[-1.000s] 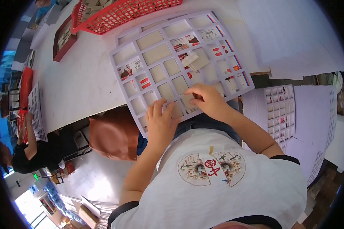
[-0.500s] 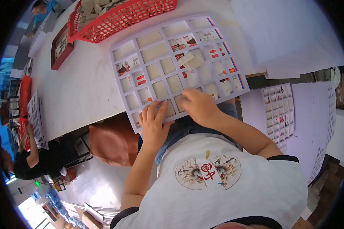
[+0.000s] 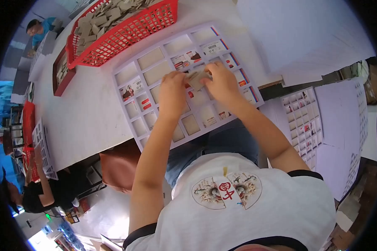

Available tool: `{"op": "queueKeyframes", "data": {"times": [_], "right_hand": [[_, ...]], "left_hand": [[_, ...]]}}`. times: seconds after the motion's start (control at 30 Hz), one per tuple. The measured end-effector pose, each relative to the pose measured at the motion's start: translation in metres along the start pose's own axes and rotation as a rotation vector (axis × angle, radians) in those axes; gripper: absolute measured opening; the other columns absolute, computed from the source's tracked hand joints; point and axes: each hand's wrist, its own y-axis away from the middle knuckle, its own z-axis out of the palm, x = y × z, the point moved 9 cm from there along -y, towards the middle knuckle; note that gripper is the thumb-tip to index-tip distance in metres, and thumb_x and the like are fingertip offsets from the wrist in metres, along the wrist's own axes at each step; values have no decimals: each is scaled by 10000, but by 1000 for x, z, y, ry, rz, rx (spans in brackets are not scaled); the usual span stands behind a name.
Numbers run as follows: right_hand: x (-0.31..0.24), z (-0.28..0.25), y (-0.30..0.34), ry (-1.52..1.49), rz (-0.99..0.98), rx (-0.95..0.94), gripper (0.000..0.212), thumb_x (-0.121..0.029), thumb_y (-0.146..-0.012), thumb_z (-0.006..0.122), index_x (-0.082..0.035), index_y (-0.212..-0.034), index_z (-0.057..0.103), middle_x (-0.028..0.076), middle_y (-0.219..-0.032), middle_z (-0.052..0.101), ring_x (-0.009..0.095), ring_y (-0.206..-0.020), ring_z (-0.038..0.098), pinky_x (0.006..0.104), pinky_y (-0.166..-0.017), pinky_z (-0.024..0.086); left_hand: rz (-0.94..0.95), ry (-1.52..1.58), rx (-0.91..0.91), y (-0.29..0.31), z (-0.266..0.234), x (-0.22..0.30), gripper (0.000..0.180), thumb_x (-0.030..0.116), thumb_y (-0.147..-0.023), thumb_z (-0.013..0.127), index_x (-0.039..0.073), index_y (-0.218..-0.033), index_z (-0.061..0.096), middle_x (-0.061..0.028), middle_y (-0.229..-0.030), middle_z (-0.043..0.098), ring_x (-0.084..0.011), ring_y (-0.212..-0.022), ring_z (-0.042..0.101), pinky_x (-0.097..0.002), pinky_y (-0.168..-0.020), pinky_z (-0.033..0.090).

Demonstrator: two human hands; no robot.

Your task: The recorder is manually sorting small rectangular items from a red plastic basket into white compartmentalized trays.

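A white grid tray [image 3: 126,112] lies at the table's near edge. Several of its compartments show beige squares, others show printed patches. Small beige cardboard pieces [image 3: 195,80] sit in a loose stack over the tray's upper middle. From the left, my left hand [image 3: 173,93] has its curled fingers at the stack's edge. On the opposite side my right hand [image 3: 224,83] closes thumb and fingers on the same pieces. The compartments directly beneath both hands are partly hidden.
Beyond the tray stands a red plastic basket [image 3: 125,39] heaped with cardboard pieces, beside a dark red box [image 3: 64,79]. More grid trays [image 3: 301,121] lie at the right. A brown stool [image 3: 119,169] is below the table; a co-worker [image 3: 40,194] sits at the left.
Both hands have moved away from the tray's near edge, up to the loose cardboard pieces, and now grip them. The view has shifted slightly, showing more of the basket.
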Motion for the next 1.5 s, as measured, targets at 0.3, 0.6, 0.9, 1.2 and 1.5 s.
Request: {"op": "queueKeyframes", "data": {"times": [0.3,0.6,0.9,1.2,1.5], "right_hand": [[-10,-27,4,-21,-166,165,313,-146,-768,766,-65,-1003,577,115,-969,626,304,-852,638,392,-722,505],[-6,7,4,-539,-118,-48,198,-16,-767,706,-40,-884,548,79,-874,580,197,-731,581,317,-648,465],[-14,-11,-14,-385,-220,109,246,-13,-779,681,-48,-1011,607,75,-968,576,182,-732,543,301,-671,458],[-36,25,-27,-39,-272,-58,386,-57,-736,734,-35,-1103,616,139,-1157,566,358,-996,602,431,-806,503],[-22,-16,-9,-571,-70,-80,203,2,-809,668,-10,-1007,627,81,-950,621,172,-838,612,279,-755,477]], "left_hand": [[-301,477,0,27,-39,9,262,-89,-844,557,29,-1060,650,-149,-948,625,-280,-780,649,-350,-696,512],[-68,302,-250,64,0,54,195,-32,-796,625,17,-984,618,-151,-922,638,-355,-836,625,-392,-744,498],[89,-242,-264,103,15,76,627,300,-754,713,27,-1289,533,-92,-1252,460,-299,-1173,427,-481,-974,340],[71,-104,-141,59,-36,49,734,293,-743,764,70,-1373,461,-155,-1402,394,-346,-1264,384,-508,-1042,297],[-132,-181,153,-225,-137,-201,413,270,-847,682,40,-1186,629,-219,-1077,655,-380,-981,624,-433,-875,488]]}}
